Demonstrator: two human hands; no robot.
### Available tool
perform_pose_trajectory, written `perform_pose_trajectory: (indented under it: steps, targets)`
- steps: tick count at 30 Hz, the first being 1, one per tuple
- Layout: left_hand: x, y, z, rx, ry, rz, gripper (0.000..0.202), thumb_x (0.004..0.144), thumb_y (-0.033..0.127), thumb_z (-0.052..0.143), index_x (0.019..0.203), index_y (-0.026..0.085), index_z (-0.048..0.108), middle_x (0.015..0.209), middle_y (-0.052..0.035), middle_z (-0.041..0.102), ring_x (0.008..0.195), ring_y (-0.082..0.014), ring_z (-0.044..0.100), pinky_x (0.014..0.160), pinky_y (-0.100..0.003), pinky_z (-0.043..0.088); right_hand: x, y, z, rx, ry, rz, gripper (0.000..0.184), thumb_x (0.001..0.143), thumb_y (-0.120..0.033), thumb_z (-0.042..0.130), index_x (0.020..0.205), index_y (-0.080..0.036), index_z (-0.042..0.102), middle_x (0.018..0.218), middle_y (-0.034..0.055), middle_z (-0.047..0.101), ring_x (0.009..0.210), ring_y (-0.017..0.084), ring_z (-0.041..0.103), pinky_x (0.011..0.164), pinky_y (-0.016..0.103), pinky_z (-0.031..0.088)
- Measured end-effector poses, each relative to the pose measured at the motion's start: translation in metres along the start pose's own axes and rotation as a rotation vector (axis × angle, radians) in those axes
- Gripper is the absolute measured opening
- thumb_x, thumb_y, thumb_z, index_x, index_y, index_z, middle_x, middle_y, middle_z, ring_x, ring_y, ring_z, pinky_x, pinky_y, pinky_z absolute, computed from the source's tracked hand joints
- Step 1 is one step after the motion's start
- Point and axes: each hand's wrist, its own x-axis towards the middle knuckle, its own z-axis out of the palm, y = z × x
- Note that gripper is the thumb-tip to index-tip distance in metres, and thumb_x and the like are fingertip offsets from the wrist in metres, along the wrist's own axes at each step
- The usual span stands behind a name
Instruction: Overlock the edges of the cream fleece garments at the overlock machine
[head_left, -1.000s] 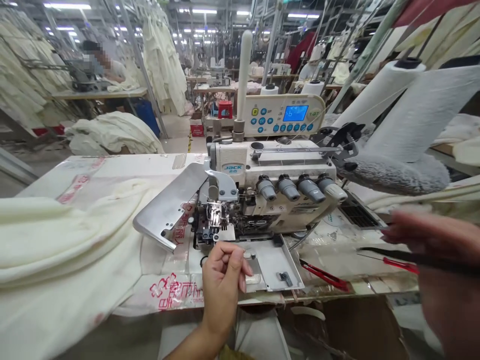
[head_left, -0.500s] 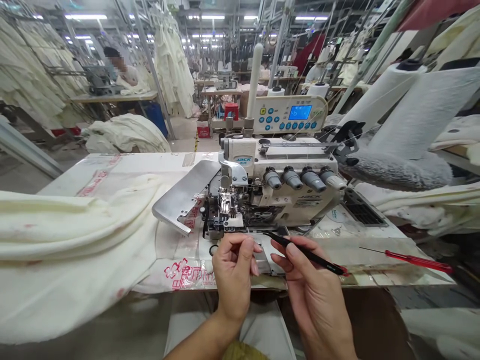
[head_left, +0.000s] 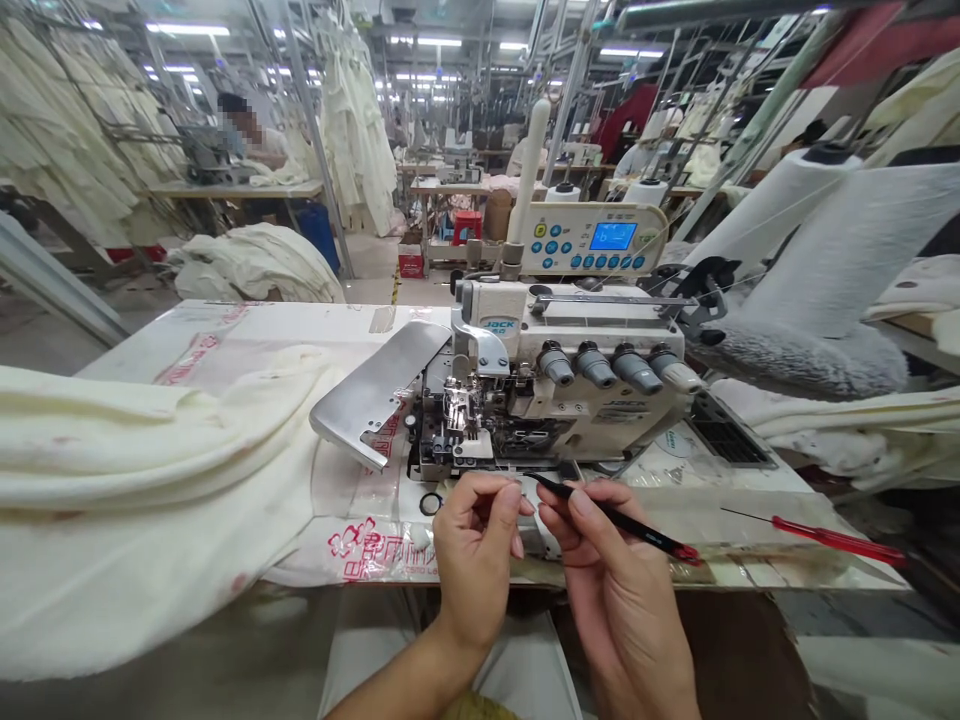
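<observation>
A white overlock sewing machine [head_left: 585,385] stands on the table, its looper cover swung open and its metal guard plate [head_left: 375,385] raised to the left. Just in front of its needle area, my left hand [head_left: 476,555] is closed in a pinch, and I cannot make out what is between the fingers. My right hand [head_left: 611,590] is beside it, gripping black tweezers [head_left: 615,518] whose tip points left toward the left fingertips.
Cream fabric [head_left: 142,470] is piled over the table's left side. A red-handled screwdriver [head_left: 832,538] lies at the right front edge. Large white thread cones [head_left: 832,250] lean at the right. A control panel [head_left: 592,240] sits behind the machine. Another person [head_left: 247,130] works far back left.
My right hand came in from the right with the tweezers and met my left hand in front of the machine. The left hand kept its pinch.
</observation>
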Motion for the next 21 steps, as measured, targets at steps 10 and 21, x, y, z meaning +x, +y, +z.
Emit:
perform_pose_trajectory:
  steps: [10, 21]
  targets:
    - [-0.014, -0.029, -0.048, 0.374, 0.027, 0.403, 0.025, 0.085, 0.013, 0.055, 0.108, 0.023, 0.051, 0.117, -0.0053, 0.049, 0.065, -0.005, 0.049, 0.064, -0.019, 0.046, 0.048, 0.015, 0.011, 0.125, 0.07, 0.06, 0.033, 0.044, -0.013, 0.084, 0.064, -0.014, 0.058, 0.062, -0.0015, 0.067, 0.067, 0.017, 0.07, 0.064, 0.019, 0.059]
    - [-0.002, -0.058, -0.062, 0.491, 0.053, 0.294, 0.018, 0.087, 0.015, 0.054, 0.103, 0.023, 0.052, 0.099, -0.0015, 0.051, 0.068, -0.0062, 0.051, 0.06, -0.015, 0.044, 0.068, 0.028, 0.009, 0.196, 0.104, 0.106, 0.026, 0.044, -0.006, 0.077, 0.062, -0.013, 0.059, 0.06, -0.0003, 0.067, 0.065, 0.018, 0.07, 0.061, 0.021, 0.059]
